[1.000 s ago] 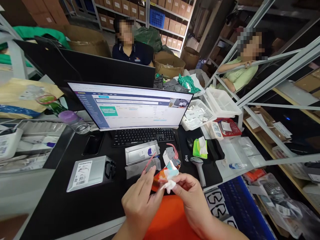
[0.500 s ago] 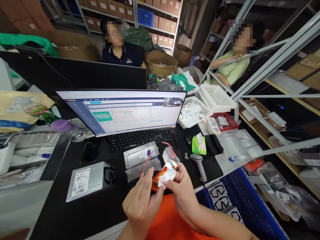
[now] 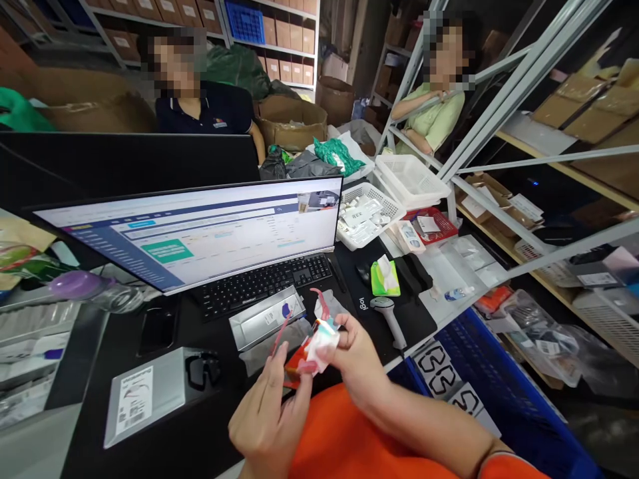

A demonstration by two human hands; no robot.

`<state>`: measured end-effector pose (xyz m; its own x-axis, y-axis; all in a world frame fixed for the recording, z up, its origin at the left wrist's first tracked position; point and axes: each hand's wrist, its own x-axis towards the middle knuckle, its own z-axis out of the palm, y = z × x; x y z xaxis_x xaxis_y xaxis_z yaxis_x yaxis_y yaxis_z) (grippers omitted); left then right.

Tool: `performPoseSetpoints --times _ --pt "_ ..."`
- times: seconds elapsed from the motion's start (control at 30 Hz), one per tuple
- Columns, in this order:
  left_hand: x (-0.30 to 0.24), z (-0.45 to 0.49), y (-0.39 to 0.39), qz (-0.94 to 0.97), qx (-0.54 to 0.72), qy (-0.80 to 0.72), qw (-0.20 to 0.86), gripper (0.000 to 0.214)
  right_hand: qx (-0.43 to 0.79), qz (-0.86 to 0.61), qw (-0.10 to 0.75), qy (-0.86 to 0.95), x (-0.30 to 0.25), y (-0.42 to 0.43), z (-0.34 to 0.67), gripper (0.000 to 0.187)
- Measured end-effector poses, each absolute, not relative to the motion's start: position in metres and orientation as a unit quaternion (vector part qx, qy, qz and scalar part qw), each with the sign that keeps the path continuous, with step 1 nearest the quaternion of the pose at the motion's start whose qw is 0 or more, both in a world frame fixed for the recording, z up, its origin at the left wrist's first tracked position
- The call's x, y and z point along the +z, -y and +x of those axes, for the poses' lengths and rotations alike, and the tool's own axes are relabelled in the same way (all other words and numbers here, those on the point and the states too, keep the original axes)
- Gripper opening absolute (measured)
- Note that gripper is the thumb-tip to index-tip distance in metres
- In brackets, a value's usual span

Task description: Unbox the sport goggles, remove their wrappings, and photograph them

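My left hand (image 3: 264,412) grips a pair of sunglasses (image 3: 292,369) with pink temples and an orange mirrored lens, low in the middle of the head view. One temple points up beside its fingers, the other stands beyond the lens. My right hand (image 3: 357,352) is closed on a crumpled white tissue (image 3: 322,346) that lies against the lens and covers part of it. Just beyond, a silver box (image 3: 267,316) and a grey pouch (image 3: 272,346) lie on the black desk mat. To the left is a larger silver box (image 3: 150,392) with a label and a picture of dark glasses.
A monitor (image 3: 239,233) and keyboard (image 3: 267,283) stand ahead. On the right are a barcode scanner (image 3: 389,319), a green tissue pack (image 3: 385,276), a white basket (image 3: 369,216) and a blue crate (image 3: 499,386). Two people are beyond the desk.
The tissue has shifted over the lens and now covers more of it, down near my left fingertips. The whole view has turned a little to the right.
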<state>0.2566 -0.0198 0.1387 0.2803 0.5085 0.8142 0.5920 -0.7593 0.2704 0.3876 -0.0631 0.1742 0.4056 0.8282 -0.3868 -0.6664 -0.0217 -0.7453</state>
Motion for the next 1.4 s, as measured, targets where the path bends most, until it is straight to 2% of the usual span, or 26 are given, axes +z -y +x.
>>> performPoseSetpoints --times 0.13,0.33,0.53,0.73,0.87,1.03,1.13,1.27,1.4 --pt "0.136 0.261 0.021 -0.796 -0.485 0.359 0.046 0.053 0.516 -0.499 0.687 0.115 0.174 0.065 0.382 0.058" --pt "0.142 0.265 0.024 -0.805 -0.478 0.345 0.062 0.062 0.57 -0.437 0.696 -0.004 0.176 0.047 0.411 0.074" --pt "0.139 0.265 0.026 -0.805 -0.466 0.363 0.051 0.058 0.553 -0.467 0.683 0.097 0.171 0.065 0.392 0.069" --pt "0.147 0.272 0.027 -0.81 -0.469 0.344 0.076 0.055 0.588 -0.416 0.693 0.031 0.17 0.053 0.419 0.069" --pt "0.146 0.275 0.027 -0.807 -0.46 0.362 0.078 0.051 0.547 -0.468 0.686 0.102 0.168 0.065 0.406 0.063" --pt "0.148 0.279 0.029 -0.811 -0.464 0.35 0.065 0.045 0.579 -0.457 0.668 0.093 0.169 0.061 0.419 0.07" --pt "0.151 0.281 0.031 -0.812 -0.464 0.351 0.055 0.047 0.595 -0.431 0.676 0.062 0.173 0.053 0.432 0.069" --pt "0.149 0.28 0.031 -0.804 -0.458 0.372 0.081 0.052 0.551 -0.468 0.679 0.128 0.172 0.065 0.415 0.064" --pt "0.146 0.279 0.033 -0.805 -0.462 0.364 0.076 0.055 0.561 -0.475 0.665 0.129 0.172 0.067 0.414 0.07"
